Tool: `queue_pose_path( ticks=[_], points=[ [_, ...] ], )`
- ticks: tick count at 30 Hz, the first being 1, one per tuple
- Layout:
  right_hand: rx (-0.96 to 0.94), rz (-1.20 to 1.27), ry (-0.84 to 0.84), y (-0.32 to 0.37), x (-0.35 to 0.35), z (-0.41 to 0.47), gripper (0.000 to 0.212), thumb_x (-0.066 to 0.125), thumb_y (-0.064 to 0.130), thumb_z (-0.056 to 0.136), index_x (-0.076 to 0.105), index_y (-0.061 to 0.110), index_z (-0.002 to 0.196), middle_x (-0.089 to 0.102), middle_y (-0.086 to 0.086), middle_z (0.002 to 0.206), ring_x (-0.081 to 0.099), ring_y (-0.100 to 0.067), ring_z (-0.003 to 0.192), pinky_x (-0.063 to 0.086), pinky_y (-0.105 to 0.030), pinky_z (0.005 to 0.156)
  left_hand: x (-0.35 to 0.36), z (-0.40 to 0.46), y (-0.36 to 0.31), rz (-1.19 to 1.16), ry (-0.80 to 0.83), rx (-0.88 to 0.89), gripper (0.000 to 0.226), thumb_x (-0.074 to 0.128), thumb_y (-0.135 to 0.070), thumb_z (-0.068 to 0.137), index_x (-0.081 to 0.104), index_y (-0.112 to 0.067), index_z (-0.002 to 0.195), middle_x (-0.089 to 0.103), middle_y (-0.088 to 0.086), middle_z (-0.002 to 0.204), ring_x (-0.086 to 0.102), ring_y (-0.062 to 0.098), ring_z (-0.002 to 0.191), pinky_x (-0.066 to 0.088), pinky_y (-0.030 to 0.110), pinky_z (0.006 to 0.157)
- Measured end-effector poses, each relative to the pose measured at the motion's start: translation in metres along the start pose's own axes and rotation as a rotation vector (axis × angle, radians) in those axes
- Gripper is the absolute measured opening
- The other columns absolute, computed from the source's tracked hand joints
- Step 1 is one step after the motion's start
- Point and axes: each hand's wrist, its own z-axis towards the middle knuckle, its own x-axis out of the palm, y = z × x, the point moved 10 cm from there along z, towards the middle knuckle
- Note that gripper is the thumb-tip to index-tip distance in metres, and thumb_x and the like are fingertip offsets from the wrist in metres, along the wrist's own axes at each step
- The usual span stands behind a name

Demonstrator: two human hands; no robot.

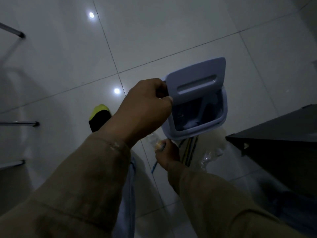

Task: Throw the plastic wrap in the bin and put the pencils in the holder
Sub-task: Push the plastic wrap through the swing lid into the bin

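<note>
Tan sleeves (82, 182) filled the lower part of the view, one on each arm. Left hand (145, 109) was raised over the floor (68, 66), its thumb and fingers pinched on the left edge of the bin lid (195, 79), which was held tilted up and open. Beneath the lid stood the pale blue bin (197, 127) on the white tiled floor, its opening exposed and its inside dim; pale contents showed within but could not be identified. Right hand (168, 155) was lower, just beside the bin's near rim, closed around a bundle of pencils (188, 152) together with crumpled plastic wrap (154, 140); the wrap protruded from the hand toward the left hand's wrist, and the pencils ran down and to the right of the fist. More clear plastic (211, 157) lay near the corner of a dark desk (274, 143) at the right. A yellow and black shoe (99, 117) rested on the floor left of the bin. Metal legs (20, 124) showed at the left edge.
</note>
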Motion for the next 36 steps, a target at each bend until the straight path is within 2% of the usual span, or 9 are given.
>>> queue_pose_path(
  ticks=[7, 11, 16, 22, 25, 27, 31, 34, 36],
  points=[
    [0.02, 0.104, -0.035, 0.009, 0.002, -0.002, 0.048, 0.066, 0.017, 0.082, 0.053, 0.016, 0.128, 0.063, -0.008, 0.121, 0.063, -0.026, 0.106, 0.057, -0.041, 0.089, 0.001, 0.0, 0.0, -0.005, 0.009, 0.001, 0.027, 0.056, -0.02, 0.091, 0.061, -0.021, 0.117, 0.066, -0.001, 0.112, 0.065, 0.018, 0.1, 0.058, 0.037, 0.084],
    [0.015, 0.036, 0.01, 0.016, 0.002, 0.002, 0.037, 0.06, 0.017, 0.09, 0.055, 0.009, 0.127, 0.062, -0.012, 0.123, 0.06, -0.028, 0.111, 0.052, -0.035, 0.093, 0.002, 0.001, 0.001, -0.012, 0.025, -0.005, 0.028, 0.056, -0.02, 0.092, 0.06, -0.02, 0.119, 0.064, -0.003, 0.112, 0.064, 0.018, 0.102, 0.057, 0.036, 0.085],
    [0.024, 0.027, 0.043, 0.014, 0.001, -0.006, 0.046, 0.065, 0.018, 0.088, 0.052, 0.01, 0.131, 0.06, -0.01, 0.127, 0.059, -0.026, 0.114, 0.052, -0.034, 0.093, 0.001, 0.001, 0.0, -0.009, 0.027, -0.003, 0.029, 0.056, -0.021, 0.092, 0.06, -0.02, 0.12, 0.065, -0.001, 0.115, 0.064, 0.019, 0.102, 0.056, 0.036, 0.085],
    [-0.021, 0.017, 0.167, 0.023, -0.017, -0.039, 0.031, 0.059, 0.023, 0.09, 0.067, 0.004, 0.113, 0.068, -0.015, 0.114, 0.063, -0.031, 0.11, 0.048, -0.036, 0.092, 0.001, 0.0, 0.0, 0.003, 0.042, -0.015, 0.023, 0.056, -0.023, 0.091, 0.06, -0.02, 0.114, 0.065, 0.003, 0.112, 0.064, 0.023, 0.1, 0.056, 0.044, 0.086],
    [0.015, 0.132, 0.195, 0.022, -0.03, -0.072, 0.037, 0.06, 0.033, 0.077, 0.07, 0.003, 0.098, 0.067, -0.012, 0.093, 0.063, -0.027, 0.088, 0.051, -0.036, 0.081, 0.001, -0.001, -0.002, -0.002, 0.041, -0.02, 0.02, 0.057, -0.024, 0.09, 0.061, -0.02, 0.109, 0.064, 0.005, 0.11, 0.064, 0.024, 0.1, 0.056, 0.045, 0.086],
    [0.059, 0.272, 0.201, 0.016, -0.041, -0.095, 0.03, 0.062, 0.036, 0.069, 0.066, 0.008, 0.079, 0.068, -0.011, 0.083, 0.063, -0.025, 0.076, 0.056, -0.04, 0.074, -0.001, -0.003, -0.004, 0.008, 0.03, -0.024, 0.02, 0.058, -0.024, 0.089, 0.062, -0.02, 0.108, 0.065, 0.006, 0.109, 0.064, 0.025, 0.1, 0.056, 0.047, 0.087],
    [0.1, 0.488, 0.23, 0.009, -0.077, -0.152, 0.011, 0.06, 0.014, 0.087, 0.063, 0.004, 0.09, 0.062, -0.006, 0.072, 0.059, -0.019, 0.063, 0.05, -0.025, 0.056, -0.001, -0.009, -0.007, 0.006, 0.047, -0.048, 0.028, 0.058, -0.024, 0.089, 0.061, -0.017, 0.116, 0.065, 0.009, 0.115, 0.063, 0.027, 0.103, 0.053, 0.049, 0.091],
    [0.093, 0.583, 0.208, 0.007, -0.105, -0.188, 0.008, 0.057, 0.01, 0.086, 0.063, 0.005, 0.086, 0.059, -0.006, 0.069, 0.055, -0.018, 0.058, 0.048, -0.025, 0.056, 0.0, -0.014, -0.007, 0.0, 0.052, -0.055, 0.034, 0.059, -0.024, 0.089, 0.057, -0.015, 0.122, 0.063, 0.011, 0.12, 0.063, 0.028, 0.105, 0.054, 0.049, 0.091],
    [0.115, 0.654, 0.189, 0.003, -0.121, -0.207, 0.01, 0.057, 0.01, 0.087, 0.061, 0.008, 0.079, 0.057, -0.009, 0.067, 0.053, -0.017, 0.053, 0.048, -0.024, 0.053, 0.0, -0.018, -0.007, -0.018, 0.049, -0.062, 0.039, 0.06, -0.022, 0.089, 0.052, -0.016, 0.126, 0.063, 0.011, 0.122, 0.064, 0.028, 0.102, 0.057, 0.044, 0.084]
  ],
)
